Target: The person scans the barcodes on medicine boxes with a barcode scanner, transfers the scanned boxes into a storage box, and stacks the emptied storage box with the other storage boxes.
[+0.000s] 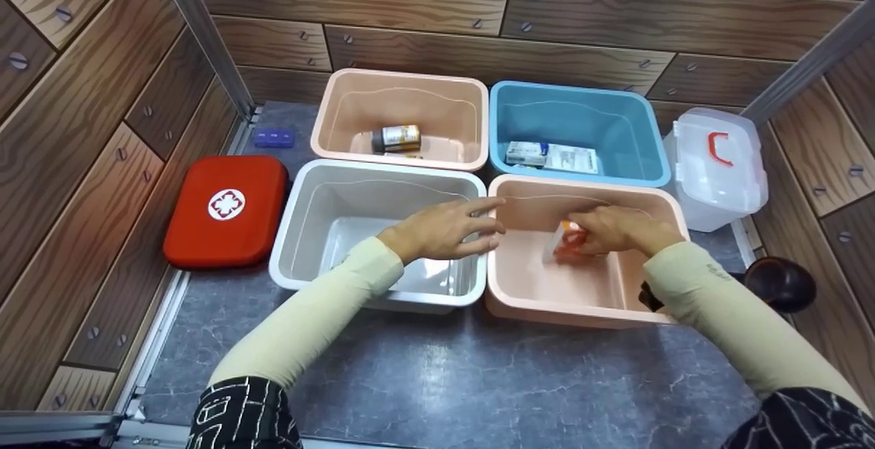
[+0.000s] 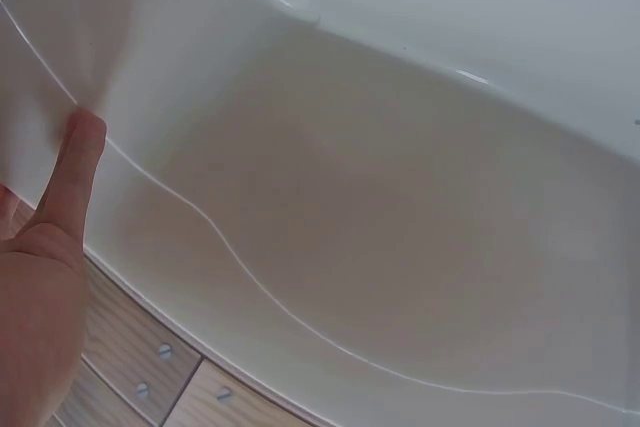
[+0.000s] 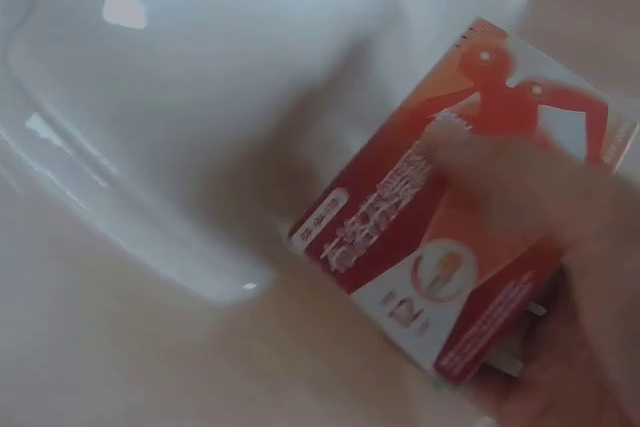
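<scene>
In the head view my right hand [image 1: 612, 230] reaches down into the front right peach bin [image 1: 588, 316]. It grips a red, orange and white medicine box [image 1: 567, 240]; the right wrist view shows the thumb across the printed face of the medicine box [image 3: 440, 217]. My left hand [image 1: 448, 230] is over the right side of the white bin [image 1: 307, 285], fingers spread toward the shared rims, holding nothing. In the left wrist view, part of the left hand [image 2: 50, 247] shows beside the white bin's wall; whether it touches the wall I cannot tell.
Behind stand a peach bin [image 1: 403, 80] with a brown bottle [image 1: 400, 138] and a blue bin [image 1: 574, 93] with medicine boxes [image 1: 571, 159]. A red first-aid case [image 1: 225, 230] and purple pill box [image 1: 273, 138] lie left. A clear lidded box [image 1: 724, 175] and black round object [image 1: 779, 285] stand right.
</scene>
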{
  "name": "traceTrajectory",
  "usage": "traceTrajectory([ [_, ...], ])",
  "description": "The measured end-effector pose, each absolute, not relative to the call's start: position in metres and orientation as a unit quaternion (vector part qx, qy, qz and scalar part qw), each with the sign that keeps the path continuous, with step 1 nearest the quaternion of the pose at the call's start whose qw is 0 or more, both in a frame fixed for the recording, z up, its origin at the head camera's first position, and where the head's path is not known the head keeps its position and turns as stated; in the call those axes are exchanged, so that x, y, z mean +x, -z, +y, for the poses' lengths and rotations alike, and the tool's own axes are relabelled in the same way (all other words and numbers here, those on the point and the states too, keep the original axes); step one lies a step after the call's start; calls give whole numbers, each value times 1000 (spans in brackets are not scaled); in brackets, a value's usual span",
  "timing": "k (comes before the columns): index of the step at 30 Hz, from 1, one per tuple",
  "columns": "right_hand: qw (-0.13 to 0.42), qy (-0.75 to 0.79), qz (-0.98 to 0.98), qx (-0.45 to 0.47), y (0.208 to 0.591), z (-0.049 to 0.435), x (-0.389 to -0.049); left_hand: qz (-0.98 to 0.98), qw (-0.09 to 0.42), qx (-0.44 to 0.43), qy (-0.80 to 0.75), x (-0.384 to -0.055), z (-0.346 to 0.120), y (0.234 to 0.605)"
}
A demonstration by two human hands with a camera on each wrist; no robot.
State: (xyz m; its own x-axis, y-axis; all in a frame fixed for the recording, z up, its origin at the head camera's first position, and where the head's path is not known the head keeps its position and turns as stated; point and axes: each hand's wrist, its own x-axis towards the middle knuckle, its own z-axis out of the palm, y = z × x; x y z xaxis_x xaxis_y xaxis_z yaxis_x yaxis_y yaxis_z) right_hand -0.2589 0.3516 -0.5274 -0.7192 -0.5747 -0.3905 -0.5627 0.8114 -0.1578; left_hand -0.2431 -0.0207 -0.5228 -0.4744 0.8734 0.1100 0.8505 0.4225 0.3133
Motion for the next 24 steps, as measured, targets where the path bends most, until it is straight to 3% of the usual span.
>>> traceTrajectory([
  [7,180,156,929,-284,496,360,-246,842,42,510,-168,-243,-20,523],
  [16,65,180,941,-277,444,371,-224,839,31,515,-172,-243,-23,522],
  [24,-52,246,933,-259,430,392,-199,840,32,515,-168,-242,-20,522],
])
